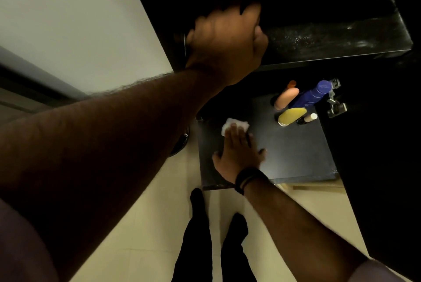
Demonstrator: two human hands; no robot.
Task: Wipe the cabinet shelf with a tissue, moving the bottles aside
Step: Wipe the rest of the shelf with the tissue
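My right hand [239,151] lies flat, fingers straight, pressing a white tissue [234,125] onto the dark lower cabinet shelf [296,151] near its left side. Several bottles stand grouped at the shelf's back right corner: a blue bottle [315,94], a peach bottle [286,99], a yellow bottle [291,116] and a small pale-capped one [309,118]. My left hand [227,42] is raised, its fingers curled over the front left edge of the dark upper shelf [341,37].
The open dark cabinet door [382,167] stands along the right, with metal hinges [336,103] beside the bottles. A pale wall [79,31] is at left. Cream floor tiles [148,224] and my dark-trousered legs [200,247] lie below.
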